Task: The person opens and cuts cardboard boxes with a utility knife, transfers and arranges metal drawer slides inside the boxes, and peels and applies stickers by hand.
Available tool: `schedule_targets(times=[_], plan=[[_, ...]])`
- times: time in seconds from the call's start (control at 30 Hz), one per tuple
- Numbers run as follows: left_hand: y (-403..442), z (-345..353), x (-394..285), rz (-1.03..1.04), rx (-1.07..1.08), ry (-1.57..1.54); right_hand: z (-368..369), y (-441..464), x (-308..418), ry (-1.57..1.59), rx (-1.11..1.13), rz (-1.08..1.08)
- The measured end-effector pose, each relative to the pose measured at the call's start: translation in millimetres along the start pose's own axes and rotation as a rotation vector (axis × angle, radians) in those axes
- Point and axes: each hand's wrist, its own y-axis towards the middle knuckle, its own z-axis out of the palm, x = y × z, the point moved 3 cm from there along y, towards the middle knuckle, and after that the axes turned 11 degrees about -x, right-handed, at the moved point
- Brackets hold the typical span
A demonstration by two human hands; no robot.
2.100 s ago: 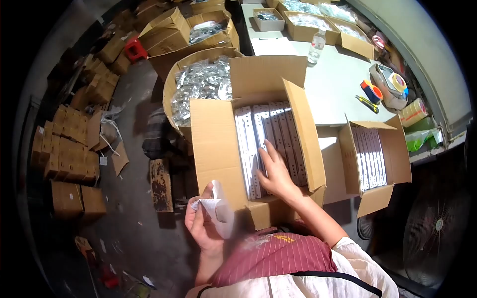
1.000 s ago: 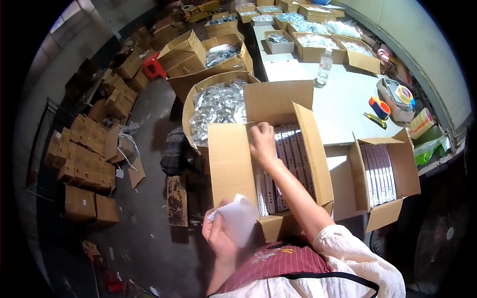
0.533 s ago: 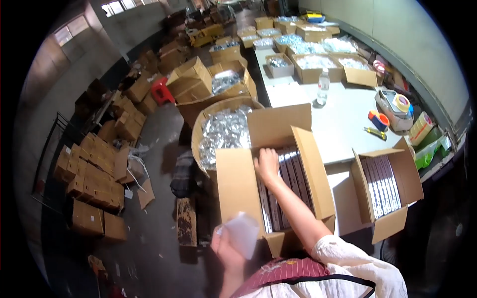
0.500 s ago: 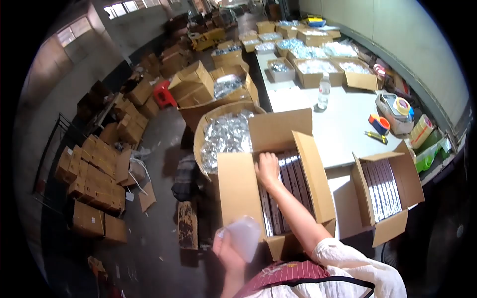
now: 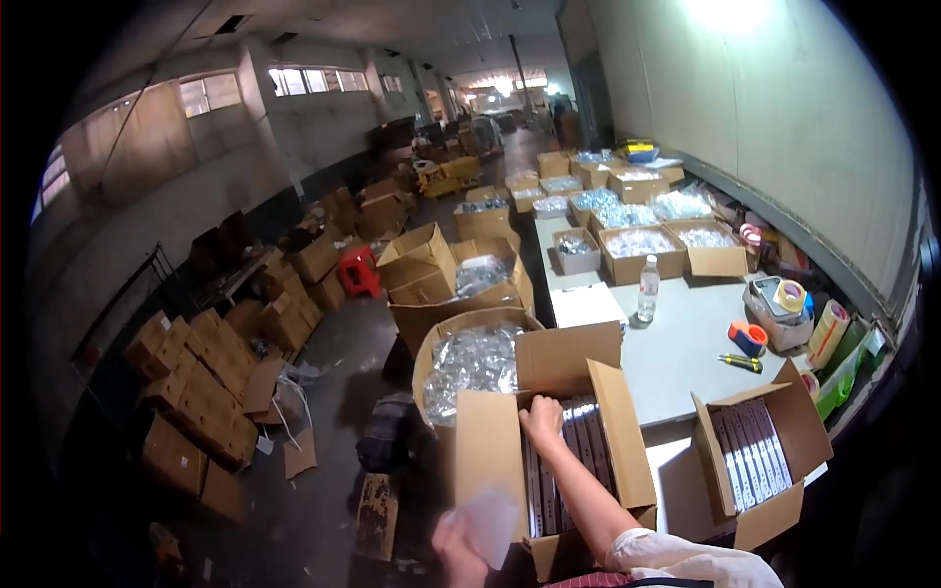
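My left hand is closed on a translucent white plastic sheet, beside the near left flap of an open cardboard box. Inside that box, flat dark packs with pale edges stand upright in a row. My right hand reaches into the box's far left corner, over the ends of the packs. Its fingers are curled, and whatever they grip is hidden. The right forearm lies across the row and covers part of it.
A second open box of similar packs sits to the right. Behind are a round carton of clear-wrapped pieces, a water bottle, a yellow cutter and a tape dispenser on the table. Cartons are stacked at left.
The view has tilted upward, so more of the room shows and the boxes sit lower. My right hand stays at the box's far left corner; the left still holds the plastic sheet.
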Motion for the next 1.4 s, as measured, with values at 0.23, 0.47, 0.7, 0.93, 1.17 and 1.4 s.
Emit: schedule_targets(times=[0.23,0.47,0.7,0.93,1.17,1.4], plan=[[-3.3,6.2,-3.6,-0.025,0.012,-0.027,11.6,5.4,-12.2,0.089,-0.06,0.03],[-0.7,3.2,-0.1,-0.018,-0.008,-0.034,7.2,-2.2,-15.9,0.105,-0.061,-0.02],[1.4,-1.2,2.2,-0.036,-0.033,-0.014,15.5,-0.1,-11.3,0.013,-0.043,-0.031],[2.5,-0.8,2.1,-0.018,-0.058,-0.026,-17.1,8.5,5.4,0.203,-0.297,-0.144],[2.0,-0.5,1.8,-0.014,-0.03,-0.007,-22.6,0.1,-8.2,0.065,-0.031,-0.027],[1.1,0.2,2.8,0.005,-0.019,-0.027,0.9,-7.5,-11.4,-0.169,0.049,-0.16]])
